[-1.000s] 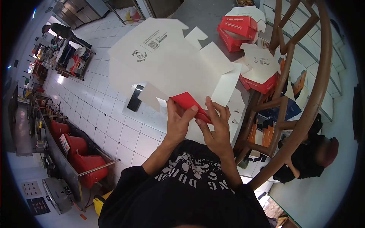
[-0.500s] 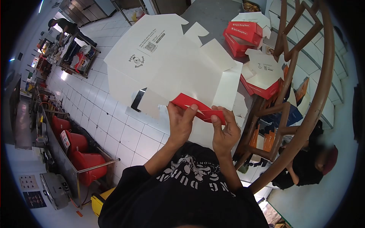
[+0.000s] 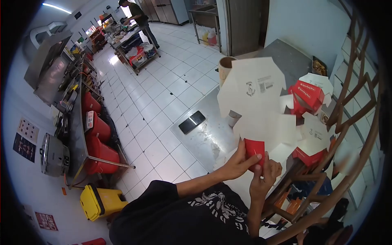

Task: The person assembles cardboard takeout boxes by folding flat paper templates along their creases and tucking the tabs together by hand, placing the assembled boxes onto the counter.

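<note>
A large white cardboard sheet (image 3: 261, 106) with printed text and a logo extends from my hands over the metal table (image 3: 196, 141). Its near end has a red folded flap (image 3: 255, 149). My left hand (image 3: 237, 164) grips the flap's left side, thumb on the red face. On the right side of the flap, my right hand (image 3: 264, 176) pinches its edge between thumb and fingers. A black phone (image 3: 192, 122) lies on the table left of the sheet.
Red boxes (image 3: 307, 94) and an open white-lined box (image 3: 313, 132) stand at the right, beside a brown metal railing (image 3: 347, 122). A round container (image 3: 226, 67) is behind the sheet. A yellow bin (image 3: 99, 201) stands lower left. Another person (image 3: 139, 18) works far back.
The view has swung left, showing the whole phone. The cardboard has turned, and its red flap is now more upright. My hands have come closer together on the flap.
</note>
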{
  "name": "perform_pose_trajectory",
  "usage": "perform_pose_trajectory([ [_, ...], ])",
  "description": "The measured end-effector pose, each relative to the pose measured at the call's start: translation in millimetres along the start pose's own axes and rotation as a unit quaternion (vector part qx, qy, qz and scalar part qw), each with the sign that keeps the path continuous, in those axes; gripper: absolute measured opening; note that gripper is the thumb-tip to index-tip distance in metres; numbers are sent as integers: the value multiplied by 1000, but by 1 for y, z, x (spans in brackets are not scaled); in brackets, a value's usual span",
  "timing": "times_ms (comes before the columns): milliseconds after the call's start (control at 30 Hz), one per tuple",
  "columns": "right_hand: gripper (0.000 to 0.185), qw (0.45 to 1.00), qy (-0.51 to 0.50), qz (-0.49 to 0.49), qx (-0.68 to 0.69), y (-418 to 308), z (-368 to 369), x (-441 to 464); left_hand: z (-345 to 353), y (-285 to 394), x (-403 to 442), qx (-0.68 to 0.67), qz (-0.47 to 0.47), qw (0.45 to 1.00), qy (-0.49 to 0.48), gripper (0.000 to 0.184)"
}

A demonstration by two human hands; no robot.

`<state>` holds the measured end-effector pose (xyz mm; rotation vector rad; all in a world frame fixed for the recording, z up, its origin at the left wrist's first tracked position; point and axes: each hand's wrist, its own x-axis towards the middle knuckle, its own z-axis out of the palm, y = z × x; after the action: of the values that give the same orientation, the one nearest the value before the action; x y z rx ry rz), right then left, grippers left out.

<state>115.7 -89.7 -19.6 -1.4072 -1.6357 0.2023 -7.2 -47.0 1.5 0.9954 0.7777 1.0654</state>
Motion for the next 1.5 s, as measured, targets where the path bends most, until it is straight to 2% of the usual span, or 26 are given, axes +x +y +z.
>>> perform_pose_trajectory([
  [33,45,998,-52,14,19,-2,-9,2,-2,-7,2,19,56,998,1,58],
  [67,45,998,-51,11,18,1,-15,3,-2,-11,4,37,112,993,2,60],
  [133,51,991,-22,-24,127,11,-26,6,-10,1,11,34,101,994,12,63],
  [167,49,997,-24,1,71,10,-33,6,-16,9,15,31,88,995,25,65],
  [200,49,997,-25,-3,72,12,-34,7,-22,18,17,31,91,995,28,65],
  [267,43,978,-48,6,-204,20,-36,8,-29,35,18,62,70,996,4,74],
  [300,30,981,-50,31,-187,23,-37,6,-26,37,17,3,35,999,-1,84],
  [333,30,981,-51,29,-186,25,-37,6,-24,34,16,3,36,999,0,84],
  [400,21,991,-57,106,-58,20,-44,6,-17,21,15,-30,99,988,-118,87],
  [433,23,989,-88,116,13,15,-52,8,-14,16,14,33,104,980,-163,87],
  [467,26,980,-62,145,120,17,-47,6,-12,15,11,143,152,961,-182,80],
  [500,33,940,-45,221,257,-2,-50,12,-5,16,9,217,192,938,-192,75],
  [533,48,903,-42,219,368,-3,-50,12,0,16,9,283,231,908,-205,69],
  [567,65,867,-68,215,445,-8,-52,13,1,15,10,306,218,904,-203,60],
  [600,65,832,-112,200,505,-5,-54,15,4,16,7,288,213,916,-180,60],
  [733,84,784,-118,167,586,-2,-59,12,7,11,8,282,227,916,-170,58],
  [767,84,788,-110,172,581,-2,-59,11,7,10,9,283,236,918,-146,57],
  [833,87,830,-136,142,522,-1,-57,9,8,5,10,267,225,925,-147,57],
  [967,81,833,-116,133,525,0,-54,3,9,0,11,264,237,924,-146,55],
  [1033,77,803,-81,143,573,1,-53,2,10,0,11,259,244,922,-149,53],
  [1100,74,813,-55,160,557,6,-46,-3,14,0,11,277,273,911,-138,42],
  [1133,71,822,-31,174,541,7,-43,-5,13,-1,12,276,271,911,-140,42],
  [1200,74,812,-14,171,558,8,-39,-3,9,-4,14,321,318,881,-136,36],
  [1367,83,799,-26,120,588,-2,-38,4,11,-7,16,315,342,878,-114,41],
  [1433,79,753,45,155,638,-9,-35,5,13,-7,17,307,358,874,-114,44],
  [1500,71,769,49,151,619,-6,-35,2,18,-6,14,306,360,876,-91,41],
])
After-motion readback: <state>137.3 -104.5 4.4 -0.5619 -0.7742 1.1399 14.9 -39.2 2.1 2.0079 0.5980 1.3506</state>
